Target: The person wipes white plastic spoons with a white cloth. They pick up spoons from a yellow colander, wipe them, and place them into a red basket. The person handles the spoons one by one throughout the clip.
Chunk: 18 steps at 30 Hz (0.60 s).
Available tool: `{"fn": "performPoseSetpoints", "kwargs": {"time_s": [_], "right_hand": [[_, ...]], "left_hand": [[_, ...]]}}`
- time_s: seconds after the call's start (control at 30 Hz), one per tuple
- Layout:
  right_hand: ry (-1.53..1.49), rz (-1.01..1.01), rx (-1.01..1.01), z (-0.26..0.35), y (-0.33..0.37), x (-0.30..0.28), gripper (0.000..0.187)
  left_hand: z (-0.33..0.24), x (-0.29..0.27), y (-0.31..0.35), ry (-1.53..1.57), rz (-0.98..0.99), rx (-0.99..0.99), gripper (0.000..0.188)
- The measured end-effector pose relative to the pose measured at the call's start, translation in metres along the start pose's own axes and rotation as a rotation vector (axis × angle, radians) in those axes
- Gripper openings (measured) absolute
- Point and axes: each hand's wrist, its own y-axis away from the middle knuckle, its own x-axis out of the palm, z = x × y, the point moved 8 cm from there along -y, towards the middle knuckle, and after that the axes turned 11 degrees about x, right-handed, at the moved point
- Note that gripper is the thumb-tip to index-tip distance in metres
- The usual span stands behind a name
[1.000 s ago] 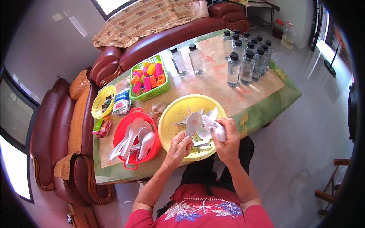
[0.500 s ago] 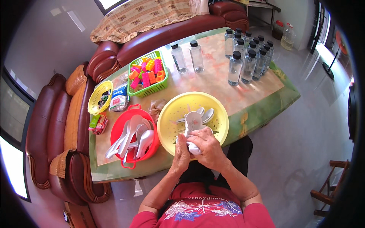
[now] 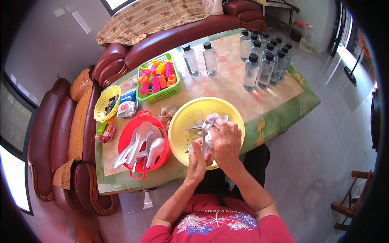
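Over the yellow colander (image 3: 181, 117), my left hand (image 3: 197, 165) is closed round the handle end of a white soup spoon (image 3: 204, 137). The spoon stands on edge with its bowl up. My right hand (image 3: 225, 142) is shut on a crumpled white cloth (image 3: 212, 120), pressed to the spoon's bowl. Part of the spoon is hidden behind the cloth and fingers. Several spoons (image 3: 195, 126) lie in the colander. Left of it, a red basket (image 3: 162, 161) holds several white spoons and ladles (image 3: 139, 141).
Behind stand a green basket (image 3: 161, 97) of toy blocks, a small yellow basket (image 3: 99, 109), packets (image 3: 127, 106) and a brown cloth (image 3: 167, 114). Two clear bottles (image 3: 210, 60) stand at mid-table, with several more (image 3: 265, 71) at the right. Sofas (image 3: 178, 38) border the table (image 3: 259, 129).
My right hand has moved up with the cloth, from the spoon's lower part to its bowl. The spoon has turned from face-on to edge-on in my left hand.
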Motion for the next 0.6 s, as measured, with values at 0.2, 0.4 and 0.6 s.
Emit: {"fn": "performPoseSetpoints", "kwargs": {"time_s": [0.2, 0.4, 0.6], "right_hand": [[-0.253, 0.33, 0.017, 0.001, 0.025, -0.003, 0.032], [-0.5, 0.452, -0.099, 0.006, 0.037, -0.008, 0.031], [-1.008, 0.328, 0.259, -0.036, 0.014, -0.032, 0.019]], "left_hand": [[-0.004, -0.002, -0.006, 0.031, -0.035, 0.056, 0.071], [0.01, 0.004, -0.006, 0.227, 0.039, 0.098, 0.076], [0.005, 0.016, 0.002, 0.505, 0.105, -0.17, 0.054]]}}
